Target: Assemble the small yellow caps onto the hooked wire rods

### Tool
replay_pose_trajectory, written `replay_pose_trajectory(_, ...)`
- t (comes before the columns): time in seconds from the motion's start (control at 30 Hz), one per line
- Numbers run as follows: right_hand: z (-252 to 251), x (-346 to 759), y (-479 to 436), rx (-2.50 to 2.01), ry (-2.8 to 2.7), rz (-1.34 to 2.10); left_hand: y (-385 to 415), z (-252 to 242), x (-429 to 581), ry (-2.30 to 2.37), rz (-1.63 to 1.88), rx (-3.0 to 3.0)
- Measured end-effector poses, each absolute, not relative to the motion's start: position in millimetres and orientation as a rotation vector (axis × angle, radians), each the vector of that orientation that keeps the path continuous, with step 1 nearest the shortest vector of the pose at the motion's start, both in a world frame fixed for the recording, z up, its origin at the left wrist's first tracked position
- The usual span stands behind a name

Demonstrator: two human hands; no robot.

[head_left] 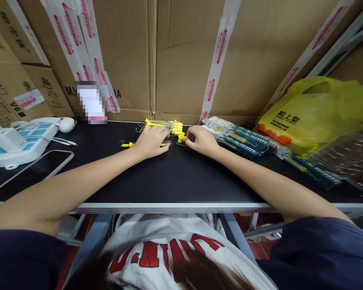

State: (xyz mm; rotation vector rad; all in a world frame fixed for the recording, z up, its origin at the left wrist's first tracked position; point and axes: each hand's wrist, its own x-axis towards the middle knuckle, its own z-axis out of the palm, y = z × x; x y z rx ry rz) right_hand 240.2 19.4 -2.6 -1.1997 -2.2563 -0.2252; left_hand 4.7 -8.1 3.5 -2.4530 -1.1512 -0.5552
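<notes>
My left hand (151,141) lies knuckles-up on the black table (169,177), fingers curled over a thin yellow tool (127,144) with a wire hook and a clear piece by the fingertips. My right hand (201,140) is closed, pinching a small yellow part (181,138) just right of the left fingertips. A pile of similar yellow tools (165,123) lies just behind both hands.
Packaged cards of tools (240,139) lie to the right, beside a yellow plastic bag (317,110). At left sit a white power strip (21,143) with a charger, a white mouse (67,124) and a phone (30,171). Cardboard boxes (181,56) wall the back.
</notes>
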Motion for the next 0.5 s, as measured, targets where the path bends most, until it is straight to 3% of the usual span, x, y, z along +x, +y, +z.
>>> replay_pose_trajectory(0.17, -5, 241, 21, -1.32, -2.343, -0.305, 0, 11, -9, -1.125, -0.337, -2.511)
replay_pose_trajectory(0.5, -2, 240, 16, -1.244, -2.282, -0.184, 9, 8, -16, -1.081, -0.282, -2.667)
